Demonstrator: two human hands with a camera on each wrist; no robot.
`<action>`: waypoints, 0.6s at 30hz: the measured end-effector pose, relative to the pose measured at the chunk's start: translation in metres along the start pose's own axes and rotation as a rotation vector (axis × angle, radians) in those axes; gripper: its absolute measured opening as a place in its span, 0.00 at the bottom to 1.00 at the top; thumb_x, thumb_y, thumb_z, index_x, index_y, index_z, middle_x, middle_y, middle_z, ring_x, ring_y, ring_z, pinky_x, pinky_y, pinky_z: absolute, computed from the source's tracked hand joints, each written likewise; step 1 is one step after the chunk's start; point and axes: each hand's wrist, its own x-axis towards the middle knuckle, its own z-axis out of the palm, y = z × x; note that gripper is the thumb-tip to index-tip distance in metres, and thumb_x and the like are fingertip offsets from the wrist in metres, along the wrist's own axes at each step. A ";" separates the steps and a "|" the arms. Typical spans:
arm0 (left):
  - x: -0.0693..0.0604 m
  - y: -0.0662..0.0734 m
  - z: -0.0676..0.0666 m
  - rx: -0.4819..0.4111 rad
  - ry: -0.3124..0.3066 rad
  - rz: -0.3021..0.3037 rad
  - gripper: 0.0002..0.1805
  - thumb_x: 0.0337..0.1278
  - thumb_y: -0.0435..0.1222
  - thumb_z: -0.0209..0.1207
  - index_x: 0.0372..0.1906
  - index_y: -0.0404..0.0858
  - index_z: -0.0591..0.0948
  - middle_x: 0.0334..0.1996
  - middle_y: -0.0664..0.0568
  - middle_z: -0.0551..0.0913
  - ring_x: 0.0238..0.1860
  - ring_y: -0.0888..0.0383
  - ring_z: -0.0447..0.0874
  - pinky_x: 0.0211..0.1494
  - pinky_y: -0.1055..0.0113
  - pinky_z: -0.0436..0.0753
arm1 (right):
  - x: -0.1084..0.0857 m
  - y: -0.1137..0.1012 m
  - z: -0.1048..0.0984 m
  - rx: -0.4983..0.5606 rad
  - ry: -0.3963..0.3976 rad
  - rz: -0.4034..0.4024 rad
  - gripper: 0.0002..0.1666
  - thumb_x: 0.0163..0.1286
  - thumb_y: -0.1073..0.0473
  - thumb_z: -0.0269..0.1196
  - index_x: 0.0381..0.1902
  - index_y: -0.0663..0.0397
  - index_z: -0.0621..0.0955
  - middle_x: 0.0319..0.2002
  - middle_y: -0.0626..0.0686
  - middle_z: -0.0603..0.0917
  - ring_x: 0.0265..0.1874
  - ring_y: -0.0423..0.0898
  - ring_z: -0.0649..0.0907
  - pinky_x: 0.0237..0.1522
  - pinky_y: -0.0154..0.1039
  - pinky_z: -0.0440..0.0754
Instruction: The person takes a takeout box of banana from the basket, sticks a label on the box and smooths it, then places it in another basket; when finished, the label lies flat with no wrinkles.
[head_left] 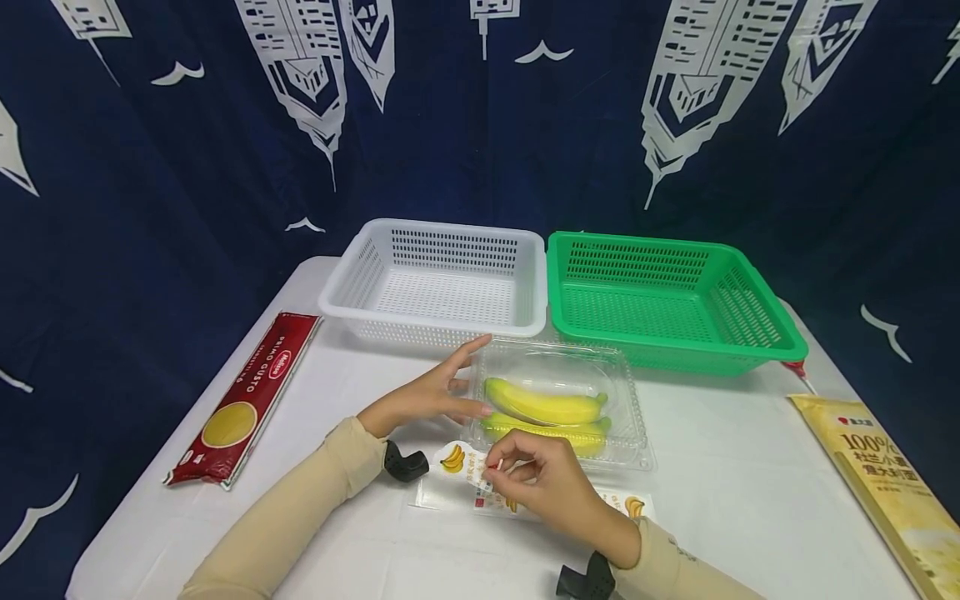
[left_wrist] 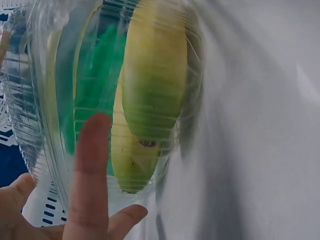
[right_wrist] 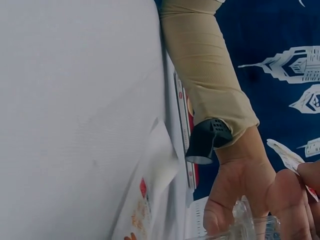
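Note:
A clear plastic clamshell box (head_left: 553, 357) stands closed on the table with two yellow bananas (head_left: 546, 403) inside. My left hand (head_left: 427, 393) is at its left side, fingers spread and fairly straight, touching the box. In the left wrist view, one finger (left_wrist: 90, 170) extends in front of the box's ribbed wall. My right hand (head_left: 555, 487) pinches a white label (head_left: 454, 457) printed with bananas between thumb and fingertips, just before the box's front edge. Beneath that hand lies a sheet of banana labels (head_left: 442, 497), partly covered.
Behind the box stand a white basket (head_left: 442, 321) and a green basket (head_left: 675, 354), side by side. A red spaghetti packet (head_left: 247, 400) lies at the left, and a yellow noodle packet (head_left: 885, 483) at the right edge. A dark patterned curtain (head_left: 487, 142) hangs behind.

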 end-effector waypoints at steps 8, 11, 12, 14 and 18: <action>0.000 0.003 0.004 -0.035 0.028 -0.007 0.60 0.63 0.32 0.73 0.89 0.57 0.49 0.86 0.33 0.41 0.80 0.21 0.52 0.52 0.46 0.89 | 0.004 -0.006 -0.008 0.023 0.004 0.069 0.11 0.69 0.76 0.71 0.48 0.67 0.84 0.37 0.61 0.89 0.36 0.35 0.87 0.34 0.42 0.92; -0.001 0.004 0.004 -0.040 0.032 -0.011 0.60 0.62 0.32 0.74 0.89 0.57 0.49 0.86 0.32 0.41 0.80 0.20 0.51 0.52 0.47 0.89 | 0.006 -0.007 -0.011 0.076 -0.012 0.088 0.13 0.70 0.78 0.68 0.52 0.73 0.83 0.39 0.66 0.88 0.37 0.36 0.87 0.35 0.45 0.92; -0.001 0.004 0.004 -0.042 0.033 -0.012 0.60 0.62 0.32 0.74 0.89 0.56 0.48 0.86 0.32 0.41 0.80 0.20 0.51 0.52 0.47 0.89 | 0.007 -0.008 -0.012 0.097 -0.019 0.094 0.13 0.71 0.78 0.67 0.53 0.75 0.83 0.40 0.68 0.87 0.38 0.37 0.87 0.36 0.46 0.92; -0.001 0.004 0.004 -0.047 0.032 -0.015 0.60 0.62 0.32 0.74 0.89 0.57 0.48 0.86 0.32 0.42 0.80 0.20 0.51 0.53 0.47 0.89 | 0.008 -0.010 -0.015 0.126 -0.027 0.114 0.13 0.72 0.79 0.64 0.53 0.78 0.82 0.42 0.69 0.86 0.40 0.37 0.87 0.37 0.47 0.92; 0.000 0.002 0.004 -0.064 0.033 -0.013 0.61 0.61 0.31 0.73 0.89 0.57 0.48 0.86 0.33 0.42 0.81 0.21 0.50 0.51 0.49 0.89 | 0.013 -0.014 -0.021 0.128 -0.025 0.131 0.10 0.71 0.80 0.61 0.49 0.78 0.82 0.44 0.66 0.85 0.40 0.40 0.88 0.39 0.47 0.92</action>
